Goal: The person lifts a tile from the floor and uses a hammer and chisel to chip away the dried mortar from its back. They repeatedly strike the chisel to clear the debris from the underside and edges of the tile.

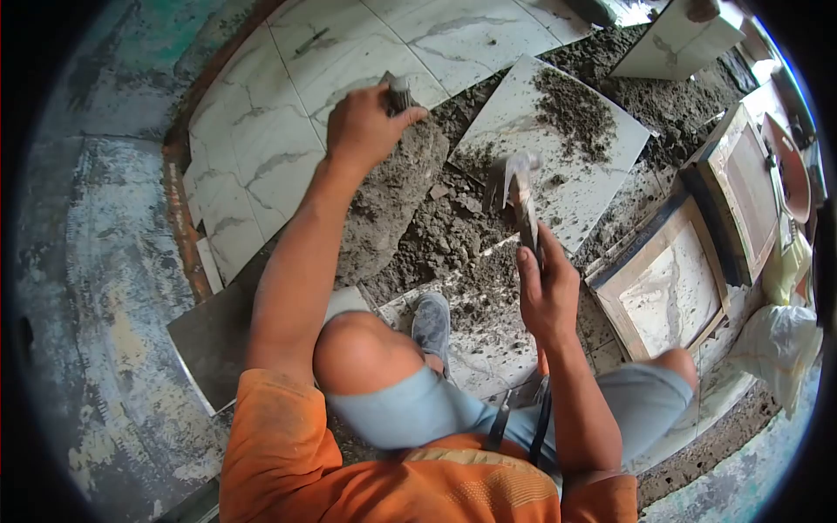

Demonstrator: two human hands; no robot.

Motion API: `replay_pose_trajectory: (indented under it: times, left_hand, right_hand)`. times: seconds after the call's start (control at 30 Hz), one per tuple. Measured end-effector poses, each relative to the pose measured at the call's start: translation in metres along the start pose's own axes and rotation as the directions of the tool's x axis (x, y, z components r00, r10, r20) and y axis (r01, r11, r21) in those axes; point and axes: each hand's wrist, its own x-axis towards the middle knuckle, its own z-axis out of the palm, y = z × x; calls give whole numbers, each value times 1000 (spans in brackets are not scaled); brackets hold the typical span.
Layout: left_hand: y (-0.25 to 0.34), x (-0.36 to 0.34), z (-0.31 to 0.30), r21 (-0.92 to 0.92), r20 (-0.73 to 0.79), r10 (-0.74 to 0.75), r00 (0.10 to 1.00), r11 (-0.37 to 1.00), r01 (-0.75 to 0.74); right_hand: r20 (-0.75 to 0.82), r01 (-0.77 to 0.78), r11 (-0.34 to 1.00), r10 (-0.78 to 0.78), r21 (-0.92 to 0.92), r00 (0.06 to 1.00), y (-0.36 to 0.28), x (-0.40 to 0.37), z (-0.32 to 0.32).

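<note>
Head view looks down on a floor of white marble-pattern tiles (261,131) laid at the upper left. Beside them a rough bed of grey mortar (453,235) spreads across the middle.

1 loose tile (602,183) lies tilted on that bed, with crumbled mortar scattered over its upper part. To the right, 2 opened boxes of tiles (671,288) rest near each other, and a white sack (776,344) sits below them at the edge.

A big lump of hardened mortar (392,200) stands at the border between the laid tiles and the bed. The person squats over it in an orange shirt, with a grey shoe (432,322) planted on a mortar-dusted tile.

The left hand (366,126) is closed in a fist around a chisel (398,91). The chisel's grey top sticks out above the fingers at the top of the lump, and its tip is hidden by the hand.

The right hand (547,292) is clamped on the handle of a hammer (523,205). The blurred head of the hammer is raised over the bed, between the lump and the loose tile and well apart from the chisel.
</note>
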Motion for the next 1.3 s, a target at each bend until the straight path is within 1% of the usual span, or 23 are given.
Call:
replay_pose_trajectory:
  times: [0.07, 0.17, 0.23, 0.3, 0.37, 0.53, 0.6, 0.63, 0.7, 0.77, 0.83, 0.87, 0.9, 0.93, 0.97, 1.03, 1.07, 1.1, 1.17, 1.2, 1.23, 1.27, 1.3]
  left_hand:
    - [17, -6, -2, 39, 39, -105, 994, 994, 104]
    - [19, -6, -2, 10, 4, -58, 998, 998, 58]
    - [19, -4, -8, -23, -2, -51, 999, 998, 51]
    - [9, -3, -7, -37, 42, -89, 995, 995, 91]
    - [-13, 4, 7, 0, -13, -81, 997, 997, 81]
    - [-38, 13, 17, 69, -143, 8, 990, 998, 2]
    - [-26, 7, 5, 112, -102, -42, 994, 992, 53]
    - [-26, 5, 7, 213, -132, 24, 991, 977, 5]
    - [-35, 3, 16, 120, -200, 81, 976, 991, -58]
    - [-29, -1, 20, 83, -154, 27, 988, 996, -15]
    - [-1, 5, 3, 41, -125, -14, 992, 999, 19]
    - [17, 6, -9, 66, -7, -229, 973, 971, 229]
    - [25, 4, -14, 116, 107, -431, 896, 900, 420]
    - [5, 1, 9, 268, -156, -133, 979, 948, 172]
    - [3, -4, 12, 270, -142, -141, 980, 947, 176]
    - [14, -6, 3, 387, -89, -6, 996, 921, 40]
    - [38, -4, -18, 268, 224, -263, 938, 942, 200]
    - [35, -2, -9, 270, 214, -246, 945, 945, 184]
    - [8, -11, 30, 444, -225, -93, 970, 876, 187]
    - [3, -3, 33, 384, -130, -203, 970, 892, 238]
    - [-2, -6, 41, 386, -114, -211, 971, 891, 239]
    - [5, -10, 40, 383, -198, -162, 967, 895, 228]
    - [13, -12, 37, 381, -280, -107, 954, 900, 213]
  right_hand:
    - [-39, 63, 997, -61, 53, 997, -14, 1, -16]
    - [-115, 200, 974, -188, 108, 975, -40, 6, -36]
    - [-124, 287, 958, -281, 30, 952, -60, 16, -49]
    - [-98, 272, 962, -268, 31, 959, -87, 30, -55]
    - [-195, 542, 840, -532, -1, 824, -107, 48, -49]
    - [-84, 592, 805, -594, -52, 800, -127, 95, -13]
    - [-1, 582, 809, -584, -78, 812, -115, 111, 6]
    - [39, 581, 805, -581, -116, 813, -107, 116, 15]
    - [127, 578, 801, -564, -156, 816, -98, 120, 21]
    - [319, 520, 798, -429, -305, 845, -99, 123, 17]
    - [237, 572, 773, -522, -275, 819, -111, 119, 4]
    - [144, 577, 803, -559, -150, 816, -114, 117, 4]
    - [44, 578, 816, -577, -23, 816, -115, 116, 5]
    - [-13, 547, 829, -550, 118, 835, -115, 111, 6]
    - [-6, 535, 836, -538, 121, 843, -101, 114, 8]
    - [209, 494, 799, -448, -342, 869, -61, 130, 14]
    - [251, 433, 863, -372, -261, 893, -50, 132, 15]
    - [221, 424, 846, -368, -324, 903, -55, 123, 9]
    - [-83, 602, 791, -611, -109, 787, -38, 115, 17]
    - [-73, 592, 799, -600, -107, 797, -33, 114, 22]
    - [-186, 646, 761, -644, -56, 743, -29, 116, 29]
    - [-311, 702, 712, -671, -17, 673, -31, 117, 31]
    - [-67, 541, 841, -540, -15, 839, -31, 106, 19]
